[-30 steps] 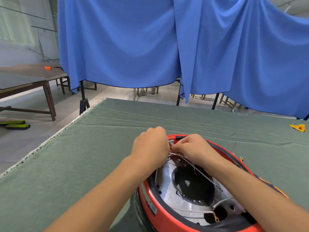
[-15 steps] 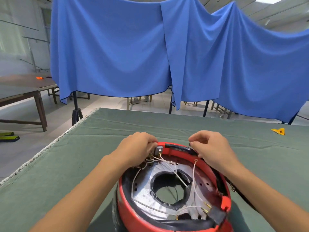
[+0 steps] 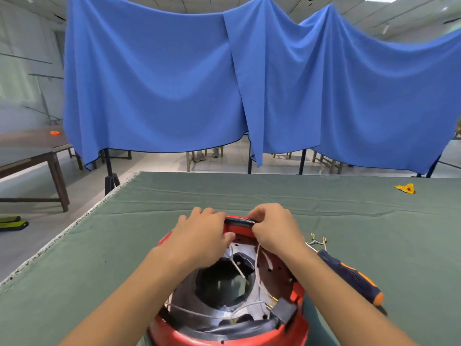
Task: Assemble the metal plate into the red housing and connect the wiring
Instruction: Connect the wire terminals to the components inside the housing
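Observation:
The round red housing point(image 3: 296, 328) stands on the green cloth close in front of me, open side up. Inside it lies the silver metal plate point(image 3: 212, 309) with a large dark centre hole. White wires point(image 3: 257, 275) with brass terminals run across the plate. My left hand point(image 3: 199, 236) rests over the housing's far left rim, fingers curled at the inner wall; what it holds is hidden. My right hand point(image 3: 273, 229) pinches the far rim beside a black strip point(image 3: 237, 223), with a white wire running down from it.
A screwdriver with a blue and orange handle point(image 3: 351, 278) lies right of the housing. Loose wires with fork terminals point(image 3: 316, 240) lie beside it. A yellow scrap point(image 3: 405, 189) sits far right. The table edge point(image 3: 74, 226) runs along the left; a blue curtain point(image 3: 249, 91) hangs behind.
My right hand moved left and closed on the far rim beside the left hand. The view tilted up, and the housing now sits lower in the frame.

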Action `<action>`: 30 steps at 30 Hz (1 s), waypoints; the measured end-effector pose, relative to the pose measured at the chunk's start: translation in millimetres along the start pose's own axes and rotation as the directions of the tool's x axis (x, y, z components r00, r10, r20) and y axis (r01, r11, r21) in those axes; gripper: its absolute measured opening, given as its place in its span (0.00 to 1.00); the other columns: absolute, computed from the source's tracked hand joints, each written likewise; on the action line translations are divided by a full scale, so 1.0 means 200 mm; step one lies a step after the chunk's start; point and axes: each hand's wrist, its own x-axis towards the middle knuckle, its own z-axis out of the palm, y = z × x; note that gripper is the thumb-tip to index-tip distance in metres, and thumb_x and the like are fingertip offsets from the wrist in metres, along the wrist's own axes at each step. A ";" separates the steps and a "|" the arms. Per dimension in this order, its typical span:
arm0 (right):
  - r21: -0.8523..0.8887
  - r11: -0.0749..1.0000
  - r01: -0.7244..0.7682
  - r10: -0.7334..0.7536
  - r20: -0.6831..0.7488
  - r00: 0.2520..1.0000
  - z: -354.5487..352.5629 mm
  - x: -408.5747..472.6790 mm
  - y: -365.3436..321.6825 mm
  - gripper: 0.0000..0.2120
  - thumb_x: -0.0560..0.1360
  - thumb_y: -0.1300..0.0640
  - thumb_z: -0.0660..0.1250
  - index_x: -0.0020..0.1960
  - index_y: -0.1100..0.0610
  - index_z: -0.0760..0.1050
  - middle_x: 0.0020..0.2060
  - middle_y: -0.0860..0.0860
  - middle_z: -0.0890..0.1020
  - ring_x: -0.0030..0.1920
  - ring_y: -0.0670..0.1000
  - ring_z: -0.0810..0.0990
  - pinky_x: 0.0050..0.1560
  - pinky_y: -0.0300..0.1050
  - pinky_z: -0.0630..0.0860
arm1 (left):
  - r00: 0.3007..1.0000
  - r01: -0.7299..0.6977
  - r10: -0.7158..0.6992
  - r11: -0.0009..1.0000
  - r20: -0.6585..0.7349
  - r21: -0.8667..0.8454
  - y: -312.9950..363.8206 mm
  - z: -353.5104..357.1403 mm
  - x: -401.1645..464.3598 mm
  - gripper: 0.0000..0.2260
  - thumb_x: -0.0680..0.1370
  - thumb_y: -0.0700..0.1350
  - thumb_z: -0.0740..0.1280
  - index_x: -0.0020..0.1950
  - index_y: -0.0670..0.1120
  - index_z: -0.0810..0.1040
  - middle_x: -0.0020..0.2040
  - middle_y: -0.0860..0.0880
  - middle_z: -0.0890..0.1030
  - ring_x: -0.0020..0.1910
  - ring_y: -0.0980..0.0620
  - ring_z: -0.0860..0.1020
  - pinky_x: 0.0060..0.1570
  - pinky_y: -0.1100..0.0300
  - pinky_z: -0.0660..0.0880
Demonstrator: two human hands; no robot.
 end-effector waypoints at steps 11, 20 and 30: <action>-0.013 0.991 -0.135 0.134 -0.056 0.989 -0.11 0.14 0.37 0.10 0.73 0.57 0.65 0.37 0.48 0.81 0.38 0.48 0.83 0.46 0.53 0.79 0.44 0.46 0.75 | 0.992 -0.097 0.078 0.973 -0.101 -0.210 -0.08 0.03 0.02 0.11 0.81 0.48 0.56 0.55 0.47 0.76 0.56 0.54 0.78 0.58 0.48 0.73 0.57 0.50 0.70; -0.308 0.951 0.025 -0.034 -0.024 0.999 0.03 0.18 0.42 0.13 0.77 0.45 0.62 0.58 0.48 0.76 0.55 0.50 0.74 0.61 0.53 0.67 0.55 0.46 0.68 | 0.982 -0.156 0.081 0.856 -0.170 -0.493 -0.12 0.02 0.11 0.15 0.75 0.35 0.63 0.55 0.49 0.82 0.53 0.53 0.83 0.54 0.54 0.77 0.56 0.63 0.70; -0.594 0.804 -0.024 -0.049 -0.107 0.993 0.05 0.15 0.40 0.11 0.79 0.51 0.57 0.54 0.54 0.75 0.56 0.52 0.74 0.59 0.55 0.68 0.53 0.47 0.65 | 0.983 -0.129 0.052 0.878 -0.176 -0.461 -0.12 0.04 0.11 0.16 0.78 0.39 0.62 0.63 0.50 0.78 0.60 0.55 0.80 0.61 0.55 0.75 0.62 0.59 0.69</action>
